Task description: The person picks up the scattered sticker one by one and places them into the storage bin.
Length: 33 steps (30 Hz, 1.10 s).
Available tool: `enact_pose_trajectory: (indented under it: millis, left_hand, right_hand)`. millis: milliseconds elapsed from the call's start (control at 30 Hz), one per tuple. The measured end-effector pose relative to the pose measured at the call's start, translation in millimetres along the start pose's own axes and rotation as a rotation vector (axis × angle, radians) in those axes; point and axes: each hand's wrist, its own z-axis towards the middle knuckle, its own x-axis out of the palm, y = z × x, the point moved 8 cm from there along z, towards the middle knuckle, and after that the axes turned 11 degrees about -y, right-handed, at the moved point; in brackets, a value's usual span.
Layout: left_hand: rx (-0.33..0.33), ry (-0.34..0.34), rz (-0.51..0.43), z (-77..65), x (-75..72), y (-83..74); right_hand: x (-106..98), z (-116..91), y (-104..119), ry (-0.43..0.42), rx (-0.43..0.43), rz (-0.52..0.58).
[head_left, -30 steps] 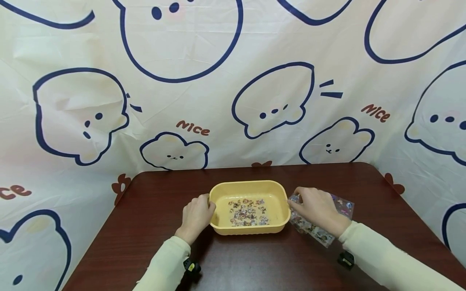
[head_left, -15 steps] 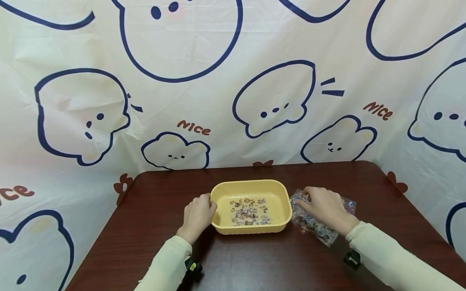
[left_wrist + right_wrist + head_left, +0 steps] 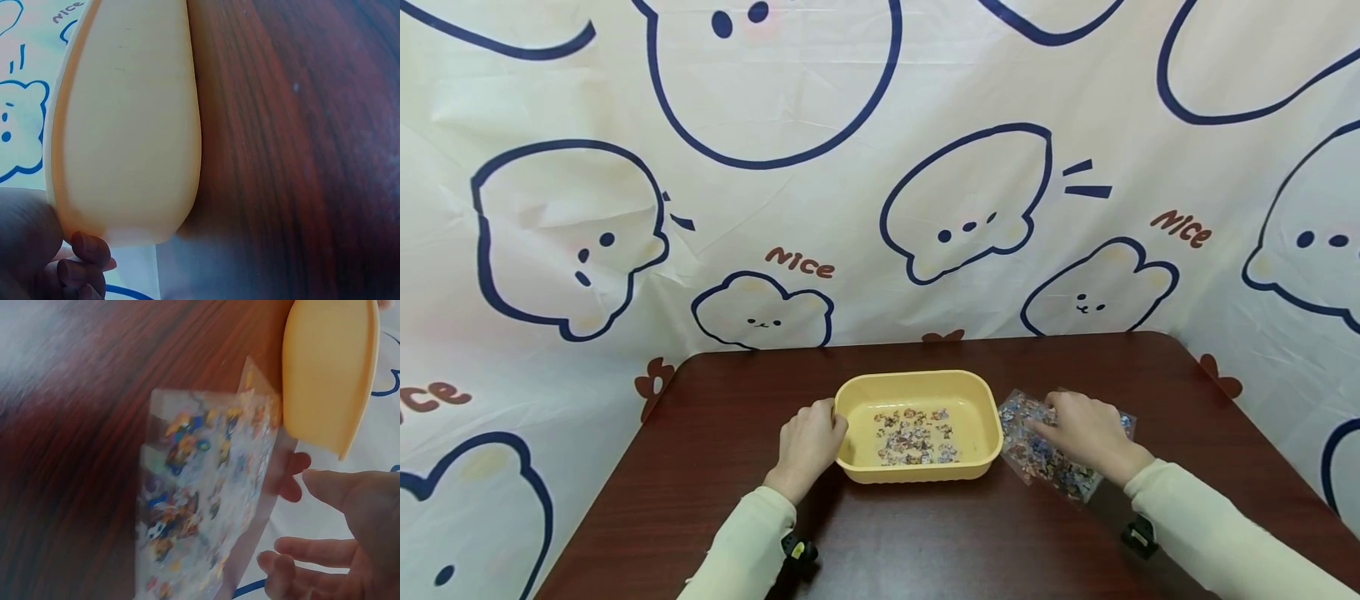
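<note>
A yellow plastic basin (image 3: 917, 475) stands on the table with small colourful flat pieces (image 3: 913, 437) spread over its floor. My left hand (image 3: 807, 442) grips the basin's left end, thumb over the rim; in the left wrist view its curled fingertips (image 3: 90, 250) show at the rim. Right of the basin lie overlapping clear plastic bags (image 3: 194, 487) filled with small colourful pieces. My right hand (image 3: 1093, 429) is over these bags; in the right wrist view its thumb and fingers are spread apart with nothing between them.
The dark reddish-brown wooden table (image 3: 910, 542) extends around the basin. A white cloth (image 3: 820, 200) with blue cartoon outlines hangs behind the table and along both sides. A small black device (image 3: 1141, 536) is at the right wrist, another (image 3: 800, 548) at the left.
My right hand has drawn away to the right from the basin's edge, uncovering more of the bags, which stay about where they were. The left hand keeps its hold on the basin.
</note>
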Motion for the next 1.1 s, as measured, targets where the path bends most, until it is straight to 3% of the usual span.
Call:
enact_pose_trajectory:
  millis: [600, 1100]
  left_hand:
    - [-0.002, -0.005, -0.002, -0.8, -0.4, 0.3]
    - [-0.004, -0.003, -0.002, -0.7, -0.3, 0.2]
  right_hand:
    - [9.9, -3.3, -32.5, 0.132, 0.001, -0.039]
    - [11.9, 1.2, -45.8, 0.242, 0.071, 0.009]
